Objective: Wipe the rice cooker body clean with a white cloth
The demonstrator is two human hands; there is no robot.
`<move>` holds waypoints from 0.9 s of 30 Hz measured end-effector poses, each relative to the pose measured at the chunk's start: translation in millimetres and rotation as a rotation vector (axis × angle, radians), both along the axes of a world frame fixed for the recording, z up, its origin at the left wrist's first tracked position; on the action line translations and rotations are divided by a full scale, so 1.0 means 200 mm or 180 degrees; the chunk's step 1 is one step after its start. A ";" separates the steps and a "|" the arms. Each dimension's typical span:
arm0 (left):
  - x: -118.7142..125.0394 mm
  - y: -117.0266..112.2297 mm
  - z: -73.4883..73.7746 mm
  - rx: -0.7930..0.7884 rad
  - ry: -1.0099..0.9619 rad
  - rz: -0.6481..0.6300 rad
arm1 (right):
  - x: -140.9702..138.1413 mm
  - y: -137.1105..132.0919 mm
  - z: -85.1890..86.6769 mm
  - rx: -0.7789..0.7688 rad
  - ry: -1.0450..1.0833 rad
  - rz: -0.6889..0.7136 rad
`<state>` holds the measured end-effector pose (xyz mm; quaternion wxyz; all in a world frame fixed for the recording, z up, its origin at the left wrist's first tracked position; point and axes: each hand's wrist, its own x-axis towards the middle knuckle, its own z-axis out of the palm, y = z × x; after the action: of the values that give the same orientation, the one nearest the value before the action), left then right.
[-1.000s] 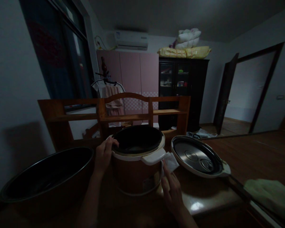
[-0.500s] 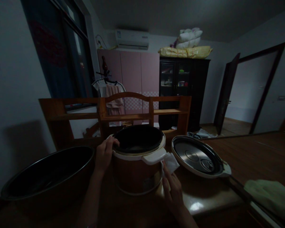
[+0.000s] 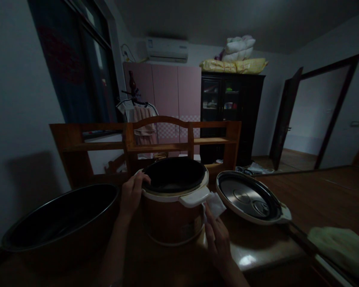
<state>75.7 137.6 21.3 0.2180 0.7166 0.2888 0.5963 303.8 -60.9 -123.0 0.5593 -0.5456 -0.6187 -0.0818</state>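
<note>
A pressure cooker body (image 3: 173, 217) with a dark inside stands upright on the table, without its lid. My left hand (image 3: 133, 193) grips its rim on the left side, fingers curled over the edge. Low on the cooker's right side, below the white handle (image 3: 194, 198), my right hand (image 3: 217, 235) presses a white tissue (image 3: 215, 205) against the outer wall. Beside it on the right lies the round lid (image 3: 248, 199), its metal inner face turned up. To the left sits a large dark inner pot (image 3: 62, 219).
A wooden shelf rack (image 3: 160, 147) rises behind the cooker. At the right, a pale green cloth (image 3: 341, 245) lies near the table's edge. Farther back are pink wardrobe doors (image 3: 165, 91), a dark cabinet (image 3: 231, 107) and an open door (image 3: 287, 115).
</note>
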 end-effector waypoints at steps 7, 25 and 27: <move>0.00 0.01 -0.01 -0.0001 -0.0026 -0.0050 | -0.02 -0.02 0.03 -0.0009 -0.0178 0.0066; 0.00 0.00 0.00 -0.0050 -0.0031 -0.0064 | -0.02 0.00 0.03 -0.0008 -0.0301 -0.0238; 0.00 0.00 0.00 -0.0072 -0.0030 -0.0059 | -0.02 0.00 0.02 -0.0040 -0.0289 -0.0288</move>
<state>75.8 138.0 20.9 0.2330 0.7139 0.2878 0.5943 298.9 -60.3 -118.3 0.5229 -0.5722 -0.6187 -0.1278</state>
